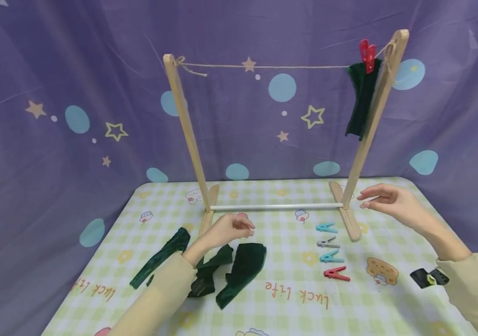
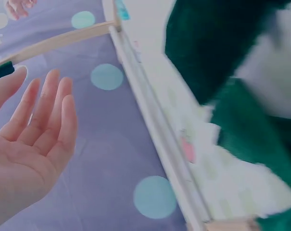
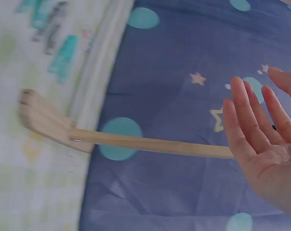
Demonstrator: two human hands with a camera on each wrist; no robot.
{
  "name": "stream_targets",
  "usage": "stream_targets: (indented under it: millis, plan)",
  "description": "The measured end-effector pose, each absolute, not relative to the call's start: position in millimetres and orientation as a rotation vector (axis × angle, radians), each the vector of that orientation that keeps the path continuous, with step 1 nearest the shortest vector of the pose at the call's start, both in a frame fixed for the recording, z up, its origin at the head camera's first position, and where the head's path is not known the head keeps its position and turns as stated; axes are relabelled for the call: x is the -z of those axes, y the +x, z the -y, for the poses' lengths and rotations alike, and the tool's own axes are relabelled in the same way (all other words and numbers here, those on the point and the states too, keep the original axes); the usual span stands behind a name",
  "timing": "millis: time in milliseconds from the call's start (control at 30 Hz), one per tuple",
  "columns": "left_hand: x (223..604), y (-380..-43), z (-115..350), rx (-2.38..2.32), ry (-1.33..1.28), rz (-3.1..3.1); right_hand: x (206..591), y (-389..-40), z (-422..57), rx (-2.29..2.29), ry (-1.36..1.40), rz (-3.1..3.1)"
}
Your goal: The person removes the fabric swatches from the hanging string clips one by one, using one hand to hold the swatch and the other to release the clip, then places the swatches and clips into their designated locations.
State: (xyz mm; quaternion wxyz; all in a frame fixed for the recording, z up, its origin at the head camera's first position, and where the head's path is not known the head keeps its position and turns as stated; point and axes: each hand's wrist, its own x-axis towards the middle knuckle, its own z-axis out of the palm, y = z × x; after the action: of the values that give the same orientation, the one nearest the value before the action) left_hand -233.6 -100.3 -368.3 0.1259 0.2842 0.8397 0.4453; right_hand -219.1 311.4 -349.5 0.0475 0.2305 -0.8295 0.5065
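Note:
My left hand hovers above several dark green cloth pieces on the table, its fingers loosely bent around nothing. In the left wrist view that hand shows a bare palm, with green fabric off to its right. To the right of the rack's right post, my right hand is raised, also holding nothing; its empty palm shows in the right wrist view. On the string, a red clothespin holds up a green cloth at the right end.
Turquoise, grey and red clothespins lie in a column right of centre. The rack's left post and white crossbar stand toward the back. Beside my right sleeve lies a small black object. A purple curtain hangs behind.

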Motion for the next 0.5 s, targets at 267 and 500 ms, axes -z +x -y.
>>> stream_targets:
  millis: [267,500]
  plan:
    - [356.0,-255.3,73.8,-1.311,0.841,-2.473,308.6,-226.2,-308.9,-1.427,0.497,2.564]
    - [336.3,-271.5,50.0,-1.364,0.858,-2.524,269.5,-234.7,-310.7,-1.441,0.464,2.473]
